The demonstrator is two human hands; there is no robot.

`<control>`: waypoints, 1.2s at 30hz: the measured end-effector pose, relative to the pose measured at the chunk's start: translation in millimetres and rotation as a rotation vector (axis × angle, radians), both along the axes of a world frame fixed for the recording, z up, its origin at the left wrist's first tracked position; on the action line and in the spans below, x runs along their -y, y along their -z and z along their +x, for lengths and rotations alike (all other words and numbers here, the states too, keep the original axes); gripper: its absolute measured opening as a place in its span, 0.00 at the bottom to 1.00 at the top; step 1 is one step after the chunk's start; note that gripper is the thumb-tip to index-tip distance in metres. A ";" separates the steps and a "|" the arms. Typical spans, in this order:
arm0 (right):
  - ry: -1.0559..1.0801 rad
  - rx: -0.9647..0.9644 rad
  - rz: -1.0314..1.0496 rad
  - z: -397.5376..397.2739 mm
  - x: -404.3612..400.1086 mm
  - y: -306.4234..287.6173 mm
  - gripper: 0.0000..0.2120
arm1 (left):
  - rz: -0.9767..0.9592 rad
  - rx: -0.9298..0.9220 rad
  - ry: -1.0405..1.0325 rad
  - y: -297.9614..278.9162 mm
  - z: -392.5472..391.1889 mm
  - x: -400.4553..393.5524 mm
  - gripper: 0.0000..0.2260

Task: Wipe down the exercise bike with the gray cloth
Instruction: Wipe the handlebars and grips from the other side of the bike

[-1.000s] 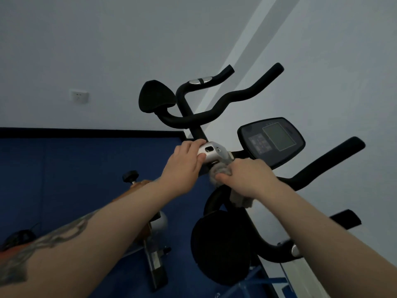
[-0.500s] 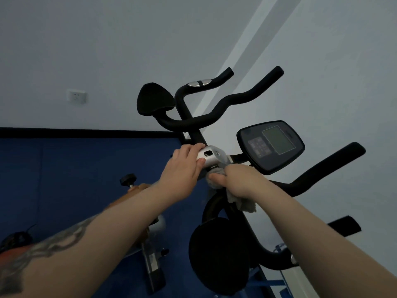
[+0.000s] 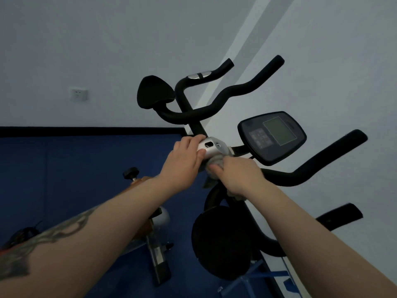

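The exercise bike (image 3: pixel 214 108) fills the middle of the head view, with black curved handlebars, a black console (image 3: pixel 271 137) with a grey screen, and a silver clamp (image 3: pixel 212 147) at the centre of the bars. My left hand (image 3: pixel 182 160) grips the left side of the silver clamp. My right hand (image 3: pixel 238 175) is closed on the gray cloth (image 3: pixel 216 163), which is bunched and pressed against the underside of the clamp. A tail of the cloth hangs below my right hand. A round black pad (image 3: pixel 221 241) sits lower on the bike.
A second black pad (image 3: pixel 153 94) is at the upper left of the bars. Blue floor mat (image 3: pixel 64 168) lies below, bordered by a black strip along the grey wall. A wall socket (image 3: pixel 78 94) is at left. A black knob (image 3: pixel 130 173) and the bike's frame show below my left forearm.
My right hand with the cloth has slid up and left along the bar, from below the console to under the silver clamp. My left hand has kept its hold.
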State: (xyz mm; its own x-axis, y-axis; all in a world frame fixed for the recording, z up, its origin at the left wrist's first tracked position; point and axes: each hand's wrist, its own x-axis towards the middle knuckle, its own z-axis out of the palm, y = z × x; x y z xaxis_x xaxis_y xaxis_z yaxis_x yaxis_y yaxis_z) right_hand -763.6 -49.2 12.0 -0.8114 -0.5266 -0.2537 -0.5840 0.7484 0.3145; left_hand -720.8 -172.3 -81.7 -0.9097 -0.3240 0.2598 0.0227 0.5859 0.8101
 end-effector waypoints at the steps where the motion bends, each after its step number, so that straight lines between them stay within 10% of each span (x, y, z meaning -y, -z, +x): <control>1: -0.039 -0.001 0.012 1.2 -4.3 -1.7 0.16 | -0.005 0.002 0.000 0.2 0.0 0.6 0.19; 36: 0.036 0.258 0.162 -11.3 2.9 -16.7 0.21 | -0.019 0.015 0.024 2.2 -2.4 4.8 0.19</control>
